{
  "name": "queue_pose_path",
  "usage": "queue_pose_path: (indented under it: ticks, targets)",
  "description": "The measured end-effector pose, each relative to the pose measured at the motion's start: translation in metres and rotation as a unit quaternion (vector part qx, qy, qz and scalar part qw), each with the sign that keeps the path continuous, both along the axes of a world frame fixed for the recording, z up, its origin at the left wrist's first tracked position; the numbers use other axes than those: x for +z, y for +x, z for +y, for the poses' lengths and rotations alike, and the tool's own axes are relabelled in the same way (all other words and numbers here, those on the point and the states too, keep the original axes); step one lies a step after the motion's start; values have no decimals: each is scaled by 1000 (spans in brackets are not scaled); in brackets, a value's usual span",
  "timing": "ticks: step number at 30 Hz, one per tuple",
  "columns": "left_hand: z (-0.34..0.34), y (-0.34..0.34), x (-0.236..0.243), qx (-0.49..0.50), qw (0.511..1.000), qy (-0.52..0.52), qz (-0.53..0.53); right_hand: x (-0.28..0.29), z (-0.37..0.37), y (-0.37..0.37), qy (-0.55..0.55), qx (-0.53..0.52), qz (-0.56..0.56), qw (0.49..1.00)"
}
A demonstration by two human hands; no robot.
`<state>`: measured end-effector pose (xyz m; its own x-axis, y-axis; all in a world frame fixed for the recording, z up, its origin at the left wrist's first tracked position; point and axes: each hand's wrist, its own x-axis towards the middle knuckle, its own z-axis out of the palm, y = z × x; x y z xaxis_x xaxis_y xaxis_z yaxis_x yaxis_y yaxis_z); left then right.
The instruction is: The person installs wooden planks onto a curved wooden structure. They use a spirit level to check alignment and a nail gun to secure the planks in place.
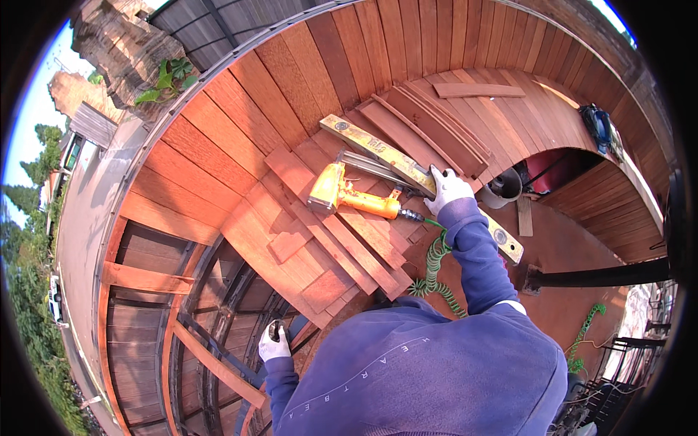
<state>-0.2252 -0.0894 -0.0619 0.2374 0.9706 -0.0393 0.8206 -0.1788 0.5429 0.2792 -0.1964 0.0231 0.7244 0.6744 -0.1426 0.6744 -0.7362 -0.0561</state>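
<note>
Level (371, 145): one, yellow, long, lying slantwise over the table (251, 236). Yellow shows on both sides of the right hand (448, 189); apparently a single length.

State of the work: part done, by my judgement. The curved wall (240, 102) stands boarded, strip beside strip, and the table is largely covered to match. On the left, the frame (211, 305) shows open gaps from above and looks left to cover. Planks (327, 240) lie across the table at odd angles, some overlapping; they seem to be unfixed, though which are fastened I cannot tell.

Position: the level passes under the right hand, touching it. One end points away toward the wall; the other comes out beyond the wrist, beside the sleeve (476, 254).

Fingers, right: gloved, closed over the level, gripping it. Fingers, left hand (275, 344): gloved, curled, low beside the frame and well apart from the level. A dark patch shows among them; whether it is something held, I cannot tell.

Adjacent: nail gun (367, 202), yellow, on the planks just beside the level; hose (435, 258), green, coiled, running from its handle; bucket (503, 187), past the right hand.
</note>
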Motion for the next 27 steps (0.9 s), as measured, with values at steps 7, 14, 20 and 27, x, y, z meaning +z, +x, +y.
queue_pose_path:
  ticks: [7, 14, 20, 27]
  targets:
    - [0, -10, -10, 20, 1000, 3, 7, 8, 2, -6, 51, -5, -87, 995]
    - [0, -6, 12, 27, 999, -26, 11, 25, -15, 12, 258, 109, -206, 937]
    - [19, -36, -29, 143, 906, -111, -383, 57, -13, 18, 390, 162, -297, 857]
    - [159, -113, 47, 188, 845, 68, -496, 100, -7, -3, 431, 193, -415, 778]
